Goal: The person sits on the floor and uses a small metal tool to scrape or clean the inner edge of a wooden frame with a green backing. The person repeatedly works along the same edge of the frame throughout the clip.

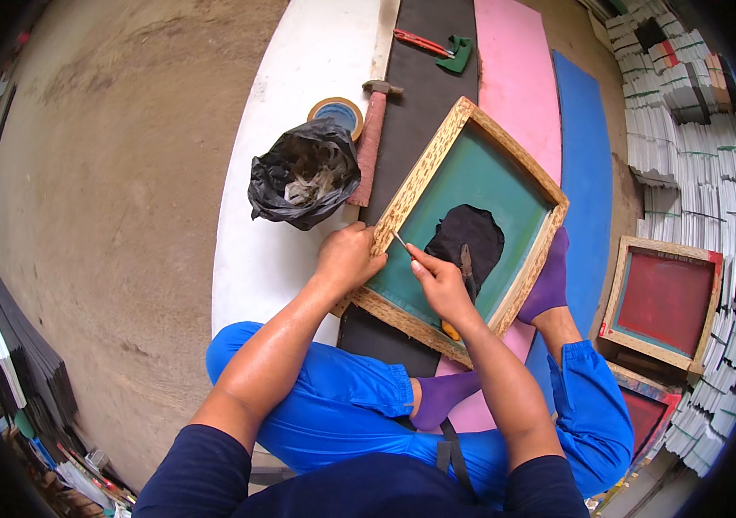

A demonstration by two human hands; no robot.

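A wooden screen-printing frame [424,177] with green mesh lies tilted in front of me, with a black patch [472,237] in its middle. My left hand [346,257] grips the frame's near left edge. In my right hand [439,281] is a thin metal tool [399,238], its tip touching the inner edge of the wood by my left hand. A small tool with a yellow handle [465,268] lies on the mesh under my right hand.
A black plastic bag [303,177], a tape roll [336,110] and a hammer [372,138] lie beyond the frame on white, black, pink and blue boards. A red cutter [420,41] lies farther off. Red-mesh frames [663,298] and stacked paper bundles [696,147] are at right.
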